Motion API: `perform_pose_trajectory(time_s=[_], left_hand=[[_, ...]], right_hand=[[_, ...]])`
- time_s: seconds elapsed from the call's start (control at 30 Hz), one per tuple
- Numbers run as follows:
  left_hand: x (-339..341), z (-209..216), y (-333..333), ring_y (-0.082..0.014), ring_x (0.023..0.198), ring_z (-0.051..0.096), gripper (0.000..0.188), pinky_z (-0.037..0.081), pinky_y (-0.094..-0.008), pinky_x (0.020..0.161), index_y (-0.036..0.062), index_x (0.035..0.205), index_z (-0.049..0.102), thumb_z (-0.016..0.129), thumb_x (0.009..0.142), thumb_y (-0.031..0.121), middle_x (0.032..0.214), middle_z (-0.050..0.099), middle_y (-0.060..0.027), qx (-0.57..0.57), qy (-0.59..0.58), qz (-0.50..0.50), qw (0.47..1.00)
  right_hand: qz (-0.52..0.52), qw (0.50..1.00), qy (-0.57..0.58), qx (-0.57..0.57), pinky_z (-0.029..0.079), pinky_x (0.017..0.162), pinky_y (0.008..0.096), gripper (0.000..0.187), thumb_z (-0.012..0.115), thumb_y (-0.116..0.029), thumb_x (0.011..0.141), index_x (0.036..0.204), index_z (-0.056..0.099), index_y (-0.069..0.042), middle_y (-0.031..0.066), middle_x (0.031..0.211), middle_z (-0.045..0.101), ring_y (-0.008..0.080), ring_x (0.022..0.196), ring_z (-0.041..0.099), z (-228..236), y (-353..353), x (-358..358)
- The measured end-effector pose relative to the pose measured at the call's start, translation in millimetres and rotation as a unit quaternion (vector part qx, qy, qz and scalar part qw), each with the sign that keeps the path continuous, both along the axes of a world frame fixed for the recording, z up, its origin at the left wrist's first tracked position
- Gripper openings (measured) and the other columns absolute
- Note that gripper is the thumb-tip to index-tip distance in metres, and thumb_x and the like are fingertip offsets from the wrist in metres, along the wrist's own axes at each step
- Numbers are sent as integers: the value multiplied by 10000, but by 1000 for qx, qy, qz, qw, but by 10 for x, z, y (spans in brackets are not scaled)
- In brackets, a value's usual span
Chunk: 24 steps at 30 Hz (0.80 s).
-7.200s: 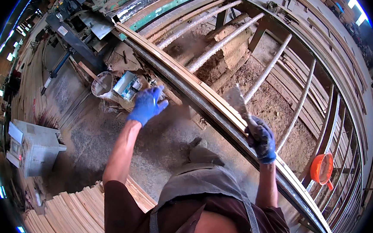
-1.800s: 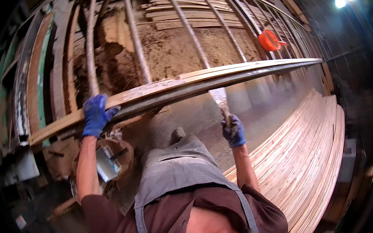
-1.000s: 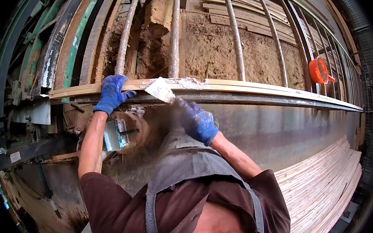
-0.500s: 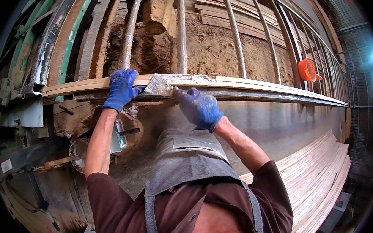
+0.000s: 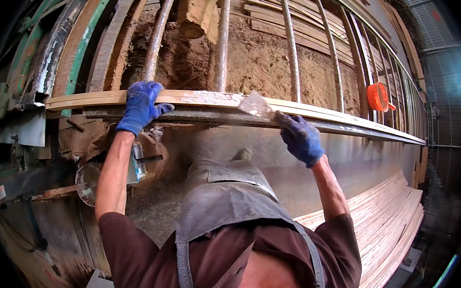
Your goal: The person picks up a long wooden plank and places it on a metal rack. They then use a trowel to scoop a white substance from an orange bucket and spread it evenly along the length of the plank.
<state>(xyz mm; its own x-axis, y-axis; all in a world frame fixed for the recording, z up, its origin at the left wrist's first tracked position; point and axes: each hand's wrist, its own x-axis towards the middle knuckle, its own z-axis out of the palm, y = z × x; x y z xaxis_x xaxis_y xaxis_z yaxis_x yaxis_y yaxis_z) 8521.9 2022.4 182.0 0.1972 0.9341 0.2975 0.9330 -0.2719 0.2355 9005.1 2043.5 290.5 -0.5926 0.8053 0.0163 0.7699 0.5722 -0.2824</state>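
Observation:
Long pale wooden strips [image 5: 324,108] lie side by side along a dark rail [image 5: 185,113] in front of me. My left hand [image 5: 141,106], in a blue glove, is closed over the strips near their left end, its thumb on the near side. In my right hand [image 5: 300,138], also gloved in blue, is a putty knife [image 5: 256,106]. Its wide, smeared blade rests on the strips, tilted, with the handle toward me. White paste [image 5: 211,97] coats the strips between my left hand and the blade.
Metal bars [image 5: 292,48] run away from me beyond the strips, above dusty ground. An orange plastic pot [image 5: 378,97] with a handle hangs or stands at the right. Stacked strips [image 5: 375,225] lie at my lower right. A round container [image 5: 90,180] stands below my left forearm.
The putty knife in my right hand has slid right along the strips, leaving a thinner layer of paste behind it. My left hand keeps its hold.

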Motion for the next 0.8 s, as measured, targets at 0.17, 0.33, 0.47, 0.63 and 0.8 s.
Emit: perform_pose_trajectory(time_s=[0.17,0.33,0.47,0.63,0.8], left_hand=[[-2,4,-30,-348,919,673,628,512,-484,850,55,1018,717,883,666,548,948,694,-127,21,11,-3,1000],[13,18,-3,-354,889,674,631,513,-486,821,55,1004,715,886,651,549,915,697,-129,25,-2,-15,1000],[79,50,31,-354,895,677,614,508,-489,815,57,1006,710,890,655,528,932,700,-131,41,-14,-27,999],[53,15,24,-362,902,679,594,508,-495,813,51,1020,704,886,681,503,941,702,-139,35,-12,-28,999],[36,-13,37,-364,881,672,608,509,-493,802,47,1029,705,864,707,538,941,699,-144,44,6,-34,998]], right_hand=[[-41,991,119,36,570,787,478,483,658,-165,956,1434,589,-171,157,1073,684,377,961,689,-29,-182,-428],[-122,969,214,-11,589,888,471,533,695,-188,923,1425,551,-85,229,1249,671,407,1065,702,-399,-451,-993],[-156,962,200,-99,567,803,534,459,694,-260,937,1337,564,-76,228,1177,675,439,969,697,-609,-613,-1456],[-203,951,200,-121,545,767,578,435,701,-272,921,1300,560,-111,242,1080,702,483,901,686,-835,-810,-1727],[-234,956,148,-97,551,776,567,443,693,-257,920,1323,565,-123,237,1116,705,466,924,693,-970,-940,-1425]])
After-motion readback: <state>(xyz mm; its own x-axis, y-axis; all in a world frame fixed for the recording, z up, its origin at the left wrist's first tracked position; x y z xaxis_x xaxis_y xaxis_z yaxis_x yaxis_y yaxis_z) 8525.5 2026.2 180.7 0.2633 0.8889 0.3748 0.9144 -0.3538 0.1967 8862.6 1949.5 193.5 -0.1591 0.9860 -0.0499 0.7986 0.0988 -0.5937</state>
